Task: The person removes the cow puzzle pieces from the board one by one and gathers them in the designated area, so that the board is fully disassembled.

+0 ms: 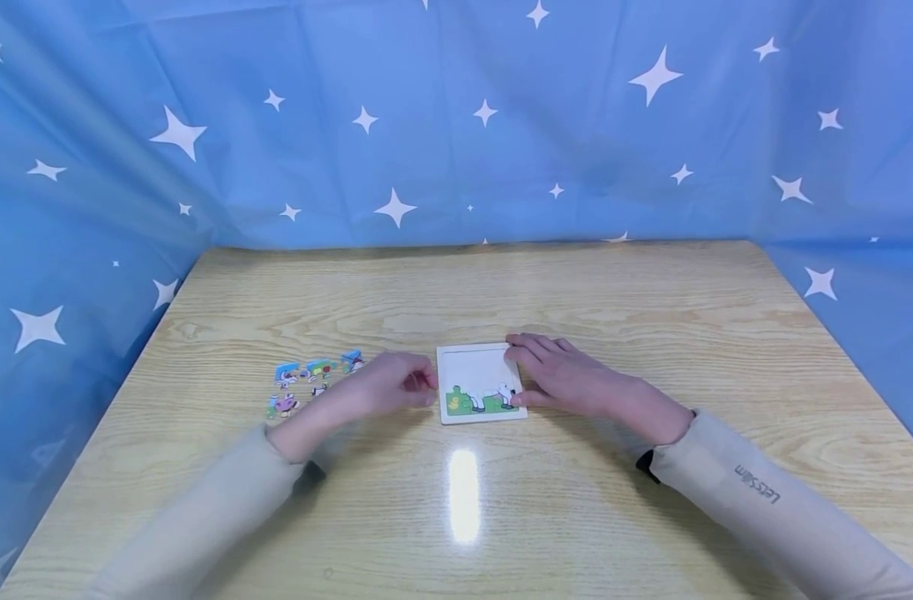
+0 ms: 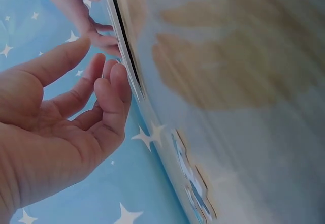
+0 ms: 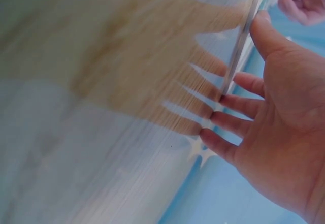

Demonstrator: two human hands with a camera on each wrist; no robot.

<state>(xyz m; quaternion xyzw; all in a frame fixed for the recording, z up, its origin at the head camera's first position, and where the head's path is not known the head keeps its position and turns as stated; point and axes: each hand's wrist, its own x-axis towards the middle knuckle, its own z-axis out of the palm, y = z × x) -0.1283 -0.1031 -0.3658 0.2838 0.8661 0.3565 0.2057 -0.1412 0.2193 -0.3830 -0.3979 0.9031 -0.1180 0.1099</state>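
A square white puzzle tray [image 1: 475, 364] lies on the table, with green pieces and white animal legs [image 1: 477, 402] fitted along its lower part. My right hand [image 1: 569, 379] rests at the tray's right side, thumb and fingers spread along the edge; the right wrist view shows its fingers [image 3: 236, 104] extended, fingertips at the table. Beside the tray's left edge is my left hand [image 1: 389, 385]. In the left wrist view that hand [image 2: 66, 112] has loosely bent fingers, nothing between thumb and fingertips.
Several loose puzzle pieces [image 1: 285, 405] lie left of the tray, partly behind the left forearm. The wooden table [image 1: 621, 533] meets a blue curtain with white stars [image 1: 441, 108] at its back and sides. Bright light reflects in front of the tray.
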